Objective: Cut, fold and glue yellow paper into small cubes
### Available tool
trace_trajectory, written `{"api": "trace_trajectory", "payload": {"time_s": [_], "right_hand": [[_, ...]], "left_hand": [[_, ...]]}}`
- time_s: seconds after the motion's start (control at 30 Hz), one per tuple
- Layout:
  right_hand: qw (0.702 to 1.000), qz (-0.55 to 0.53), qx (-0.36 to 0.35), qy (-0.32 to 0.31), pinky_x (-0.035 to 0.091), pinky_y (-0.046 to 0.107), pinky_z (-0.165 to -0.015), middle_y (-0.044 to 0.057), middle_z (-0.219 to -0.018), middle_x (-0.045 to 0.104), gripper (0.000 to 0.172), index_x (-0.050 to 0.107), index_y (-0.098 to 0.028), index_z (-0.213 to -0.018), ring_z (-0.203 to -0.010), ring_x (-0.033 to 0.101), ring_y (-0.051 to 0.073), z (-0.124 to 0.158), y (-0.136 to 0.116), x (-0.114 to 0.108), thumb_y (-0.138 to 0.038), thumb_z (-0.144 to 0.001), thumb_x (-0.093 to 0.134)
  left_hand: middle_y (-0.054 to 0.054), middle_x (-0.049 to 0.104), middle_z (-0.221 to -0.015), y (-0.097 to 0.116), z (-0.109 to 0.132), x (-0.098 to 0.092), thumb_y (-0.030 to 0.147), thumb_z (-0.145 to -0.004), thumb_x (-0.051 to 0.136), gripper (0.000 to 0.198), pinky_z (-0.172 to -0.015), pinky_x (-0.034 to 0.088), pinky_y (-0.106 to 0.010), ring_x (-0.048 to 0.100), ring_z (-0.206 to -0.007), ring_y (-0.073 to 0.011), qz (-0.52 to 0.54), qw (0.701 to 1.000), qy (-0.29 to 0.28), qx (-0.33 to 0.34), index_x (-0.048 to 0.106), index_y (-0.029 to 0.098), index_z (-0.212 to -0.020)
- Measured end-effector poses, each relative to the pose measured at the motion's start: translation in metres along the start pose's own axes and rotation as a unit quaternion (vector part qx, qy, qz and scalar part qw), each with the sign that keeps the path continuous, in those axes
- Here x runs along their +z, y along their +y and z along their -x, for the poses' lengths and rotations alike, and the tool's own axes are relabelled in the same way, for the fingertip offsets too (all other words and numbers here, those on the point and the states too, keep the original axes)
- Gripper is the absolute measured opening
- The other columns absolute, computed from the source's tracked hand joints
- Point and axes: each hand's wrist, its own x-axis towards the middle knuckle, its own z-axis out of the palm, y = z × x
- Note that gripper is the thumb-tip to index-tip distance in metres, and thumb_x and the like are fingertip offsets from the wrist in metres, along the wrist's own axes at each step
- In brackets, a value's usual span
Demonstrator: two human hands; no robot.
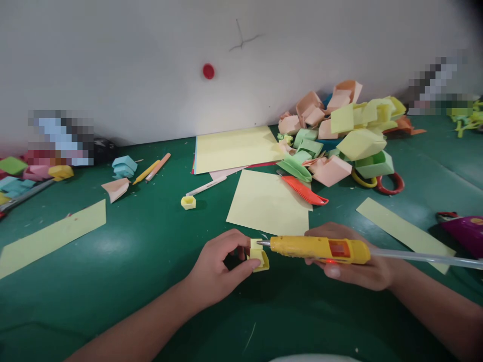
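Pinched between the thumb and fingers of my left hand (226, 264) is a small folded yellow paper piece (261, 261), part of it hidden by the fingertips. My right hand (350, 274) is wrapped round a yellow hot glue gun (317, 250), with a clear glue stick (422, 257) sticking out of its back end. The gun's metal nozzle is at the upper flap of the paper piece; whether it touches cannot be told. A red light glows on the gun's side. A little yellow paper cup (188, 202) stands on the table beyond my left hand.
On the green table (151, 251) lie a yellow paper sheet (264, 201), a red-handled cutter (304, 190), a white pen (206, 186) and paper strips (56, 236) at both sides. Folded paper pieces (362, 143) heap up by the wall, near scissors (390, 183).
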Motion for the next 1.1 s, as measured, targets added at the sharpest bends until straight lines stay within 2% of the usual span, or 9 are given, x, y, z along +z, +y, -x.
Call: {"api": "trace_trajectory", "payload": {"time_s": [0.23,0.73,1.1], "right_hand": [[1.0,0.006,0.021,-0.013,0.042,0.029,-0.059,0.002,-0.079,0.06,0.013,0.061,-0.023,-0.098,-0.065,0.056,0.015,0.004,0.0044,-0.0013,-0.035,-0.095,0.056],[1.0,-0.004,0.023,0.001,0.04,0.03,-0.052,0.001,-0.072,0.058,0.017,0.056,-0.024,-0.09,-0.06,0.054,0.016,0.0007,0.0004,0.002,-0.04,-0.094,0.055],[0.999,-0.003,0.035,-0.007,0.038,0.03,-0.053,0.001,-0.07,0.057,0.018,0.054,-0.024,-0.087,-0.059,0.052,0.017,0.0002,0.0008,0.002,-0.041,-0.093,0.056]], "left_hand": [[0.002,0.057,-0.078,-0.0019,0.0003,0.0,0.026,-0.088,0.066,0.013,-0.062,0.04,-0.022,0.052,-0.068,-0.0109,0.001,1.0,-0.003,-0.002,0.057,0.019,-0.082],[0.0,0.06,-0.078,-0.001,0.0003,-0.0005,0.029,-0.088,0.065,0.012,-0.061,0.043,-0.023,0.055,-0.067,-0.0125,-0.012,1.0,-0.001,0.0,0.06,0.019,-0.083],[0.0,0.061,-0.079,-0.0018,0.0016,-0.0004,0.029,-0.088,0.066,0.011,-0.062,0.043,-0.023,0.055,-0.068,-0.0123,-0.01,1.0,-0.002,0.001,0.061,0.019,-0.087]]}}
